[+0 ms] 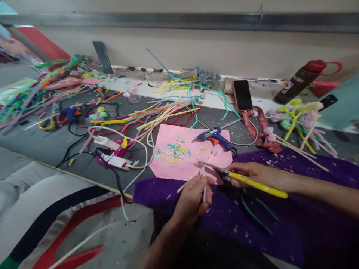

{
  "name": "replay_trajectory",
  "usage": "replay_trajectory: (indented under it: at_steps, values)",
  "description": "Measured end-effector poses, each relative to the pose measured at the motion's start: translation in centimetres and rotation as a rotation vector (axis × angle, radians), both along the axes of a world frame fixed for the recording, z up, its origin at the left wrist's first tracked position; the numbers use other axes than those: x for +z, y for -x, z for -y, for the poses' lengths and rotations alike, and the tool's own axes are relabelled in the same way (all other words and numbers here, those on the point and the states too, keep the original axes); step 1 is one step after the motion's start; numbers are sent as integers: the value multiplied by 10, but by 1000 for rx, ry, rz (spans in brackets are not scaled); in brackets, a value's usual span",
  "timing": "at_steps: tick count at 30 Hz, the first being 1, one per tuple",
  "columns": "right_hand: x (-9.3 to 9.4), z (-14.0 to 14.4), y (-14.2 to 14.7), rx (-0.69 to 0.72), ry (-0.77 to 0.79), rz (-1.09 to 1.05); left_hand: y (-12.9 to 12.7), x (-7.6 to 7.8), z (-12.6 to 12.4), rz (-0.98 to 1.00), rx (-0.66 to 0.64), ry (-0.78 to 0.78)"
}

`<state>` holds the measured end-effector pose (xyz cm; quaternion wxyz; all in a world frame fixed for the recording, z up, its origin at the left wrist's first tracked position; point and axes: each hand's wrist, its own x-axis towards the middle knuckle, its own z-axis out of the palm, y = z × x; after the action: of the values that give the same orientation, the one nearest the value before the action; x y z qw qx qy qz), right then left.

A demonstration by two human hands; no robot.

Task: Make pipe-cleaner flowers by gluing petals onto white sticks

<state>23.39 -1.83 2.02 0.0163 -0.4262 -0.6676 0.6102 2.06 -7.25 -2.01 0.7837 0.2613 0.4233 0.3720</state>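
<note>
A: Two hands at lower centre of frame. Left hand [192,198]: fingers pinched together on a thin pale stick [204,186], held roughly upright, top end close under the scissor blades.

B: And the right hand [252,173]?

A: Fingers closed round yellow-handled scissors [246,179], blades slightly apart, tips pointing left over the lower edge of a pink paper sheet [190,164]. Cannot tell whether blades touch the stick.

B: Under the hands?

A: Purple cloth [280,224] across lower right, flecked with pale scraps. Dark green-handled pliers [252,211] lying on it, just below the right wrist.

B: Further out?

A: Small coloured cuttings [174,149] scattered on the pink sheet, centre frame. Blue glue gun [214,136] resting on the sheet's upper right corner. Heap of pipe cleaners [157,116] left of centre, more piled upper left. Black phone [242,95] upper right of centre, red lanyard [259,129] below it. Dark bottle with red cap [303,80] lying tilted at far upper right. Bunch of pipe-cleaner flowers [297,119] on long stems at right. Second glue gun [70,114] at left, dark blue. Grey tabletop [50,144] beneath all.
</note>
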Motion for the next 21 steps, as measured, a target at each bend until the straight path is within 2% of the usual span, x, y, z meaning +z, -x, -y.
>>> replay_trajectory:
  at_steps: [4, 8, 14, 21]
  values:
    - [21, 6, -4, -26, 12, -7, 2, 0, -3, 14, 41, -16]
    - [37, 14, -2, 70, -25, 46, 1, 1, -5, 41, 75, -57]
    - [32, 20, 2, 96, -74, 85, -1, -1, -3, 50, 46, -68]
    - [19, 22, 4, 72, -34, 38, -3, -9, -4, 47, 39, -58]
